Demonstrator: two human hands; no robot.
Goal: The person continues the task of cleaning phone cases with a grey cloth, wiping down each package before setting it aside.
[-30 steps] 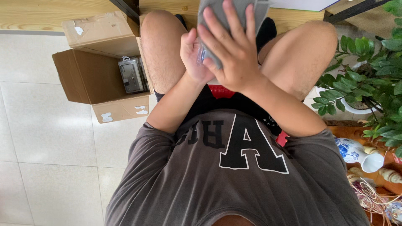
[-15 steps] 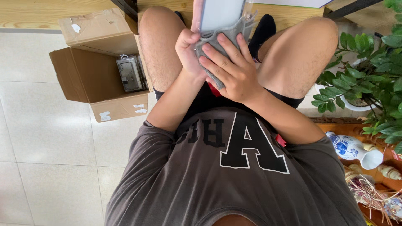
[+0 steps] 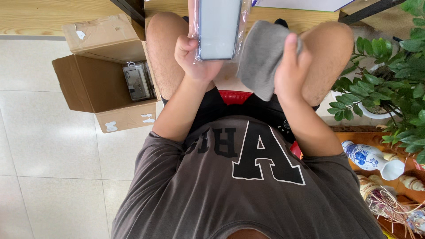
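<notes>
Here, a flat grey-screened slab (image 3: pixel 218 27), phone-like and wrapped in clear plastic film (image 3: pixel 192 24), stands upright above the seated person's lap, between the two bare knees. The left hand (image 3: pixel 195 59) grips it from below: the fingers (image 3: pixel 185 44) are curled closed around its left edge and lower end, so the film crinkles under them. Just beside it, apart from the screen, the right hand (image 3: pixel 292 73) clutches a grey cloth (image 3: pixel 262 55); the thumb (image 3: pixel 290 44) presses on top of the bunched fabric and the other fingers are hidden behind it, so how they lie cannot be told. The cloth hangs in a fold toward the lap. Further out on the left, an open cardboard box (image 3: pixel 95 86) sits on the pale tiled floor (image 3: pixel 40 132) with a small metal device (image 3: pixel 137 80) inside. On the right stand a leafy potted plant (image 3: pixel 389 75) and a blue-and-white ceramic jug (image 3: pixel 369 157).
</notes>
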